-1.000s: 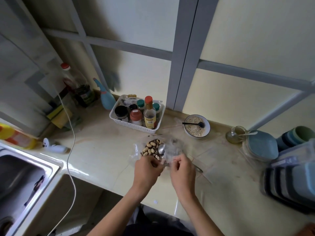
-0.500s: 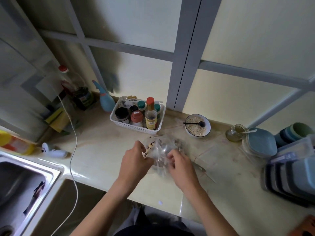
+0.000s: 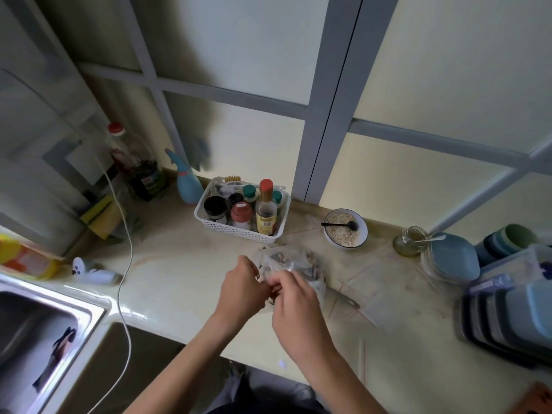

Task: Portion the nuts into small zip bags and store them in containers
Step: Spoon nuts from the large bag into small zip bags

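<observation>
Both hands are meeting over the counter near its front edge: the left hand is curling its fingers around the near left edge of a clear bag, and the right hand is pinching the same bag from the right. The bag is blurred; dark bits are showing through, too smeared to name. A spoon is lying just right of it. Farther back, a white basket is holding bottles, and a bowl is sitting to its right.
</observation>
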A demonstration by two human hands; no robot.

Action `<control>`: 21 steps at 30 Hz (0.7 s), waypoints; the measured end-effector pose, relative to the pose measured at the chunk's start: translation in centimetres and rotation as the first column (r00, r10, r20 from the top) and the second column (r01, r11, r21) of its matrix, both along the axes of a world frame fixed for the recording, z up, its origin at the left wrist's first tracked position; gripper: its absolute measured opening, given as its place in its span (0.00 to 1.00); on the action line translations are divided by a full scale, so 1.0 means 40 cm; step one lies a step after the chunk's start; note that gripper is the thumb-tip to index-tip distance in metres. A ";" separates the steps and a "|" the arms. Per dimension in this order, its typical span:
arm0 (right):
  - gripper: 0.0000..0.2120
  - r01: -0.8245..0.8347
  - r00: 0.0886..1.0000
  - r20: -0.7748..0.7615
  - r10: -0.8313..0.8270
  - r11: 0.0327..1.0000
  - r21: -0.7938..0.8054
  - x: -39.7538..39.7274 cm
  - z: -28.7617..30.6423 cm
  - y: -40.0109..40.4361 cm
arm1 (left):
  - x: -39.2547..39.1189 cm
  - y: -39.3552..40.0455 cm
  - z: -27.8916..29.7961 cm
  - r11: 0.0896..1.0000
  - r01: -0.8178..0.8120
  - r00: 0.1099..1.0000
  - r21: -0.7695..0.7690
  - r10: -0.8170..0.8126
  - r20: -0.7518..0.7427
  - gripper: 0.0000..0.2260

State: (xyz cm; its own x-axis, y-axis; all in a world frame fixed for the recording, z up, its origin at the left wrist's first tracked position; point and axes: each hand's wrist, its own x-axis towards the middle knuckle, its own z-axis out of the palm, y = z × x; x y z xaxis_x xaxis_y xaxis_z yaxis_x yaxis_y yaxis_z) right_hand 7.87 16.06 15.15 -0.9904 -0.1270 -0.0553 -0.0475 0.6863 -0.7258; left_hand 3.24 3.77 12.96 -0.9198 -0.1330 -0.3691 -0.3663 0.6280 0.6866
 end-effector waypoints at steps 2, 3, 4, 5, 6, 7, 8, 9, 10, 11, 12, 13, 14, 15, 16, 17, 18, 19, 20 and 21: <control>0.15 0.008 0.984 0.179 -0.018 0.999 0.052 -0.022 -0.025 0.012 | 0.011 0.005 -0.006 0.999 0.011 1.000 0.042 -0.012 0.012 0.13; 0.14 -0.041 0.960 0.280 0.017 0.996 0.080 -0.033 -0.028 0.018 | 0.016 0.007 -0.012 0.999 0.035 0.999 0.038 -0.035 -0.002 0.13; 0.14 -0.113 0.927 0.369 0.068 0.988 0.102 -0.044 -0.035 0.026 | 0.022 0.009 -0.019 0.998 0.065 0.998 0.014 -0.064 -0.028 0.14; 0.13 -0.181 0.893 0.434 0.120 0.978 0.103 -0.055 -0.046 0.035 | 0.029 0.012 -0.026 0.996 0.090 0.995 -0.011 -0.091 -0.051 0.14; 0.13 -0.213 0.865 0.480 0.148 0.974 0.082 -0.067 -0.059 0.047 | 0.037 0.015 -0.032 0.993 0.112 0.991 -0.023 -0.113 -0.065 0.15; 0.14 -0.204 0.841 0.517 0.159 0.978 0.032 -0.077 -0.073 0.058 | 0.047 0.020 -0.035 0.991 0.136 0.988 -0.009 -0.137 -0.070 0.15; 0.14 -0.155 0.821 0.548 0.161 0.986 -0.058 -0.086 -0.088 0.066 | 0.058 0.026 -0.037 0.986 0.166 0.984 0.019 -0.164 -0.074 0.14; 0.16 -0.082 0.810 0.564 0.159 0.984 -0.161 -0.094 -0.105 0.070 | 0.068 0.034 -0.038 0.979 0.198 0.977 0.045 -0.194 -0.088 0.13; 0.18 0.009 0.801 0.580 0.146 0.967 -0.256 -0.099 -0.120 0.073 | 0.080 0.043 -0.037 0.972 0.228 0.969 0.063 -0.220 -0.113 0.12; 0.21 0.106 0.783 0.610 0.124 0.939 -0.327 -0.102 -0.128 0.074 | 0.090 0.052 -0.038 0.964 0.253 0.960 0.075 -0.241 -0.143 0.11; 0.22 0.194 0.759 0.642 0.109 0.903 -0.383 -0.100 -0.133 0.074 | 0.100 0.061 -0.036 0.958 0.274 0.951 0.083 -0.257 -0.172 0.10; 0.21 0.224 0.747 0.658 0.094 0.897 -0.382 -0.096 -0.132 0.074 | 0.108 0.069 -0.037 0.955 0.284 0.945 0.089 -0.264 -0.192 0.11; 0.17 0.237 0.740 0.668 0.071 0.903 -0.359 -0.095 -0.127 0.072 | 0.114 0.075 -0.039 0.953 0.288 0.943 0.094 -0.264 -0.203 0.11; 0.13 0.206 0.739 0.671 0.063 0.927 -0.314 -0.095 -0.123 0.070 | 0.118 0.080 -0.042 0.953 0.287 0.942 0.101 -0.261 -0.210 0.13; 0.12 0.167 0.741 0.668 0.062 0.947 -0.273 -0.096 -0.126 0.068 | 0.122 0.085 -0.044 0.952 0.289 0.940 0.099 -0.263 -0.219 0.14; 0.12 0.115 0.731 0.678 0.083 0.964 -0.242 -0.099 -0.132 0.068 | 0.124 0.089 -0.048 0.952 0.293 0.936 0.085 -0.268 -0.227 0.15; 0.10 0.103 0.712 0.696 0.094 0.966 -0.236 -0.099 -0.136 0.070 | 0.127 0.092 -0.052 0.952 0.300 0.931 0.064 -0.278 -0.235 0.15; 0.08 0.116 0.698 0.708 0.113 0.957 -0.267 -0.098 -0.141 0.075 | 0.126 0.092 -0.054 0.949 0.313 0.922 0.033 -0.296 -0.249 0.16; 0.08 0.129 0.693 0.704 0.156 0.933 -0.335 -0.096 -0.151 0.083 | 0.125 0.090 -0.050 0.943 0.333 0.905 -0.017 -0.325 -0.274 0.17; 0.09 0.139 0.694 0.694 0.193 0.910 -0.392 -0.095 -0.156 0.092 | 0.123 0.084 -0.050 0.929 0.362 0.876 -0.082 -0.369 -0.310 0.19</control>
State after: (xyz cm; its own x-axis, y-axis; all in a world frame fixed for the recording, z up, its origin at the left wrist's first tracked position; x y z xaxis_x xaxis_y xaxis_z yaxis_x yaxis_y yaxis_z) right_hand 4.06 19.73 8.89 -0.6657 -0.3269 -0.6708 0.5752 0.3479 -0.7403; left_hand 8.16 7.11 10.97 -0.9715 0.2310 -0.0540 0.1245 0.6903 0.7127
